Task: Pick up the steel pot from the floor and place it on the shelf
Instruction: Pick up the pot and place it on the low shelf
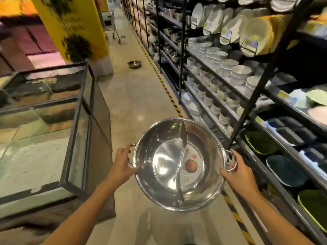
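A person is holding a steel pot (178,163) in the air above the tiled aisle floor (134,103), just beside the black metal shelf (251,105) on the right. The pot is wide, shallow and mirror-bright, and a curved steel divider (182,152) is splitting its inside into two compartments. A round paper label (192,163) is lying flat in the right compartment, showing red Chinese characters above a picture of a reddish pot; the smaller print below is too blurred to read. The left hand (122,165) is gripping the loop handle on the pot's left rim, thumb on top of the rim. The right hand (237,172) is closing around the loop handle on the right rim in the same way. The shelf is carrying stacked white bowls (237,73), upright white plates (230,25) and dark green dishes (261,142); its yellow price tags are unreadable. A second steel pot (134,64) is sitting on the floor farther down the aisle. A glass display case (53,121) is standing on the left, and a yellow banner (70,23) behind it is bearing blurred, illegible writing.
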{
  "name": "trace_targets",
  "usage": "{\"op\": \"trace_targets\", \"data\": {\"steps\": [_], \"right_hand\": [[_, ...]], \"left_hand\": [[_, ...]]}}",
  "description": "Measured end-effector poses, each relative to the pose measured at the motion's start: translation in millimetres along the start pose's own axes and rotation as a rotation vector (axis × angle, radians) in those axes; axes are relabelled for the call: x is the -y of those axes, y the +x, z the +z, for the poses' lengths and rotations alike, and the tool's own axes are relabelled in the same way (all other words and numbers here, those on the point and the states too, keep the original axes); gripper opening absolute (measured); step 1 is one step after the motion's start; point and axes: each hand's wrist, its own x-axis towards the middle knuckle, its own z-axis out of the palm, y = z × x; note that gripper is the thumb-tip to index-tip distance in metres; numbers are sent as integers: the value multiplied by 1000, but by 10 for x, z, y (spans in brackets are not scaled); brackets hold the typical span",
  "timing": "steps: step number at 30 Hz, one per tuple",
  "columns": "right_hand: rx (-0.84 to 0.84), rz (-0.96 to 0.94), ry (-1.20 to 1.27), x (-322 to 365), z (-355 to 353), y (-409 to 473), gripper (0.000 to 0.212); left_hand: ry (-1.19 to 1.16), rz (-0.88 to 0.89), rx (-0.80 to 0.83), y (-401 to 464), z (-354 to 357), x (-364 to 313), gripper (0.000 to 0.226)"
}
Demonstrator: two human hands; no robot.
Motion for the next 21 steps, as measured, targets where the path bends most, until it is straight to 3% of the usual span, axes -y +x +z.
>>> {"op": "trace_targets", "data": {"steps": [6, 11, 21], "right_hand": [[143, -67, -6, 356, 327, 1632, 91], [198, -195, -23, 722, 660, 2610, 82], [322, -237, -134, 1451, 1886, 4676, 82]], "left_hand": [[24, -86, -136, 1053, -178, -86, 109], [22, -149, -213, 1680, -264, -4, 111], [34, -275, -271, 3577, -450, 770, 106]]}}
